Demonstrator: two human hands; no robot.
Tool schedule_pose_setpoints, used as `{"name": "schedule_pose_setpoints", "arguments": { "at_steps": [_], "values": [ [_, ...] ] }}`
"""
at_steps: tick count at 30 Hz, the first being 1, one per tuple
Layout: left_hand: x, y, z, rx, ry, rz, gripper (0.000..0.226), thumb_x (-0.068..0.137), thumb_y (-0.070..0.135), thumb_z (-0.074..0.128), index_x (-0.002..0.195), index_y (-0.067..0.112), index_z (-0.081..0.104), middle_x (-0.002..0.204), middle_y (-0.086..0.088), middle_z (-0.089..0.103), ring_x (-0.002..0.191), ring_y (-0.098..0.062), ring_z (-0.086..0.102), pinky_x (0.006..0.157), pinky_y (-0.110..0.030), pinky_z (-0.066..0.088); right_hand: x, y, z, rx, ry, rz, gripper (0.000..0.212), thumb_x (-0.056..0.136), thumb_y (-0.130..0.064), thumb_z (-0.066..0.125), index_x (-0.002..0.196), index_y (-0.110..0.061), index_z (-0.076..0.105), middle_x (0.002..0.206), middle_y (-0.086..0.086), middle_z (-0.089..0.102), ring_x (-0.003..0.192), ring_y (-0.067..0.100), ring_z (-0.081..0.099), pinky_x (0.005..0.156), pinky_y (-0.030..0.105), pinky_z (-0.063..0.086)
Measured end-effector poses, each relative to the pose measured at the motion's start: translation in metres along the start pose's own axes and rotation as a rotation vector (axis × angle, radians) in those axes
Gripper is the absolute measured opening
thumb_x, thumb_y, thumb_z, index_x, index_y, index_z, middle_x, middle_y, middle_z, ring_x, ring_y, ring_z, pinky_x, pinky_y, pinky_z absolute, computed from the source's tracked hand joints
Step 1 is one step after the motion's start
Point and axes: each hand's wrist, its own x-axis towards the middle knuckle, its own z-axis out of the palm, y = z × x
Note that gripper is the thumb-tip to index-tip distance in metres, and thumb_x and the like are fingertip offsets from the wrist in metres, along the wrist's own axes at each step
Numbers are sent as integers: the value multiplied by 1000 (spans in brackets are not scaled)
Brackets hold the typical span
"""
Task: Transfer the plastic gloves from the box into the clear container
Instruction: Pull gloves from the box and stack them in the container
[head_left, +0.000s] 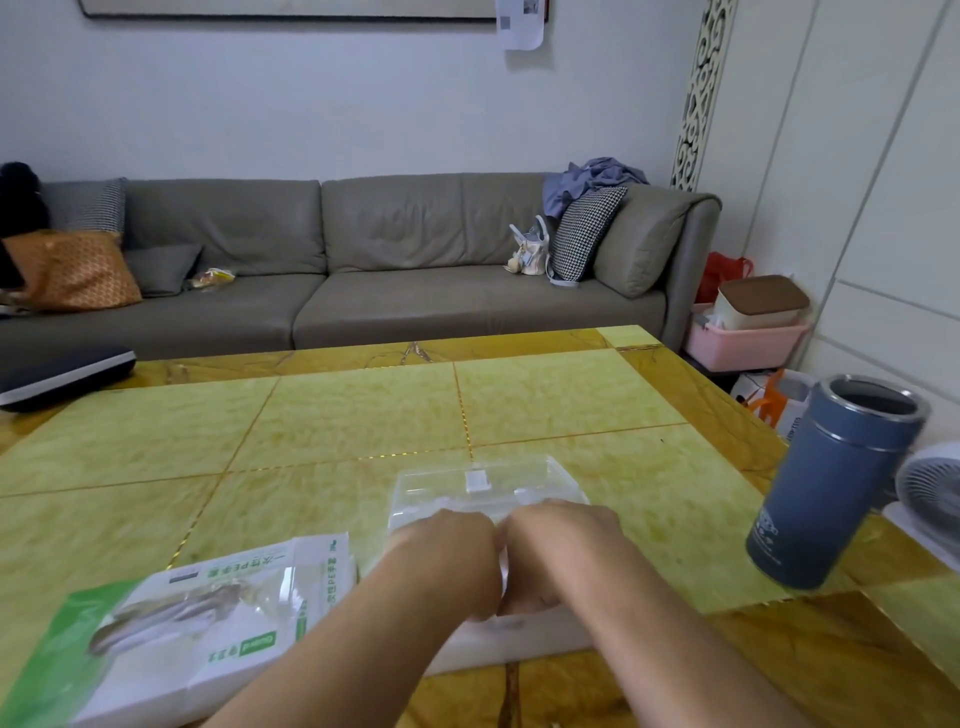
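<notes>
The clear container (488, 493) sits on the yellow-green table (337, 415), right in front of the person. It is see-through, and a small white tag (477, 480) shows on its far side. Its near part is hidden behind the two hands.

The left hand (449, 561) and the right hand (553, 545) are side by side over the near part of the clear container, with their knuckles almost touching. Both hands have their fingers curled down. Something thin and see-through shows in the gap between them, so they seem to be holding plastic gloves (501, 571), but the picture is blurry there and I cannot tell for sure. Just under the hands, close to the person, is a white thing (519, 639) on the table. It touches the near side of the clear container, or almost does.

The box (197, 629) lies flat to the left of the clear container, near the table's front edge. It is white and green with a clear window on top.

To the right of the clear container, well apart from it, stands a blue-grey cup (836, 483) with no lid. Behind the clear container, past the table, is a long grey sofa (363, 260) with pillows on it.
</notes>
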Motion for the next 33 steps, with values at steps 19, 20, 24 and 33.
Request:
{"name": "schedule_pose_setpoints", "arguments": {
  "at_steps": [19, 20, 24, 33],
  "values": [
    [11, -10, 2, -1, -225, 17, 78, 97, 6, 49, 159, -1, 4, 81, -8, 56, 59, -16, 49, 56, -26, 43, 2, 5, 8, 222, 12, -60, 74, 87, -19, 80, 149, -41, 48, 146, 5, 51, 102, 23, 63, 93, 34, 54],
    [11, -6, 3, 25, -221, 12, 81, 97, 3, 47, 158, -4, -5, 86, -10, 57, 61, -18, 48, 57, -28, 42, 1, 5, 10, 233, 30, -62, 73, 86, -20, 81, 148, -40, 49, 142, 4, 54, 96, 22, 61, 91, 33, 54],
    [8, -12, 2, -56, -185, 47, 61, 98, 4, 48, 155, 2, 27, 97, -6, 60, 66, -18, 51, 58, -24, 43, -6, 7, 13, 274, 57, -84, 69, 90, -26, 79, 151, -39, 49, 137, 0, 61, 101, 17, 58, 83, 29, 50],
    [-17, -26, 11, -214, 23, 120, 40, 97, 1, 39, 136, 7, 41, 88, 1, 52, 79, -18, 56, 57, -25, 42, -21, 9, 21, 270, 255, -23, 42, 103, -20, 52, 145, -24, 54, 135, 2, 63, 109, 22, 69, 94, 37, 58]
  ]
}}
